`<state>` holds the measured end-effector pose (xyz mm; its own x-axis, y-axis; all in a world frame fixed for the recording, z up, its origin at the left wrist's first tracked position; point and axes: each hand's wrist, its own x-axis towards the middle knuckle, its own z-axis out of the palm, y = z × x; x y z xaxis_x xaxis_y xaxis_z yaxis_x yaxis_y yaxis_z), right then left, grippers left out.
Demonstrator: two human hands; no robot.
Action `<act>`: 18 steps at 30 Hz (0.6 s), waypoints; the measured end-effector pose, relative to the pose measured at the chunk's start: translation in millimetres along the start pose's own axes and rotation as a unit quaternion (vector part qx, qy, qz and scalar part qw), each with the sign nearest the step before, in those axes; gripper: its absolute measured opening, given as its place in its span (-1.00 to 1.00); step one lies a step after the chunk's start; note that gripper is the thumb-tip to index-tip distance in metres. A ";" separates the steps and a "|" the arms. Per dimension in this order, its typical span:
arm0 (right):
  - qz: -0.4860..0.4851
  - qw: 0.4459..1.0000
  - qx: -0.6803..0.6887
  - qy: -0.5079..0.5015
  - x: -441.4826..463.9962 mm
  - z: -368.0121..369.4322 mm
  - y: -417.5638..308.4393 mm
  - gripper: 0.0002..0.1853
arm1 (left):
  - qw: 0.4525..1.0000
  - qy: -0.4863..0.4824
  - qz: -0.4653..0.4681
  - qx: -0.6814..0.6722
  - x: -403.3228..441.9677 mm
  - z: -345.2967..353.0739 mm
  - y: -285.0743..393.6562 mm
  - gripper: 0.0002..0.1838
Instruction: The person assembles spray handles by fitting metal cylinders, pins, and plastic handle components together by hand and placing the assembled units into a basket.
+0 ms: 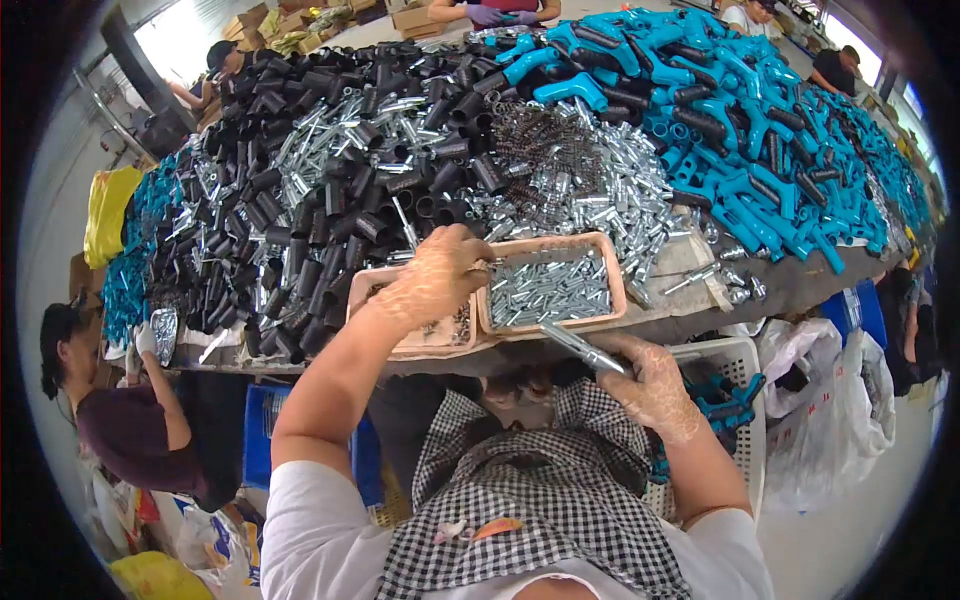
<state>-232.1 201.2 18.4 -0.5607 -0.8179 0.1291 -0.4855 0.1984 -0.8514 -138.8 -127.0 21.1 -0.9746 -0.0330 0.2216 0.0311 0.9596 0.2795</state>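
yellow bag [110, 215] at far left, cardboard boxes [415, 20] in back, white plastic bags [830, 420] at right, blue bin [258, 462] lower left

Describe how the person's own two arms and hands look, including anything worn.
Short, plain white sleeves leave both forearms bare. A fine, net-like pattern shows on the left hand and the right hand; whether that is thin gloves, I cannot tell.

The single wide fisheye view looks out from the person's head, forward and steeply down, its edges curving into black. The checkered apron [520, 500] fills the near bottom, the left hand [445, 265] and right hand [652, 385] sit mid-view, and the worktable [785, 288] spreads beyond, toward a gloved co-worker [488, 15] at the far top edge.
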 end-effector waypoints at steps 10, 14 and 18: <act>-0.243 0.966 -0.085 -0.010 10.7 26.3 -5.3 -0.64 | 0.951 -0.068 -0.052 -0.296 -101.8 -10.3 74.4 -0.59; -0.264 0.954 -0.118 -0.081 14.5 40.9 -9.6 -0.57 | 0.946 -0.084 -0.040 -0.312 -119.2 8.5 85.2 -0.53; -0.217 0.957 -0.129 -0.143 11.3 64.1 -22.4 -0.36 | 0.969 -0.074 0.018 -0.234 -125.4 27.1 101.0 -0.58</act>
<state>-184.6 152.9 6.3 -0.0802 -0.9604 0.2669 -0.8016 -0.0970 -0.5899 -19.5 -18.4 -3.8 -0.9911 0.0715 0.1120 0.1287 0.7269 0.6746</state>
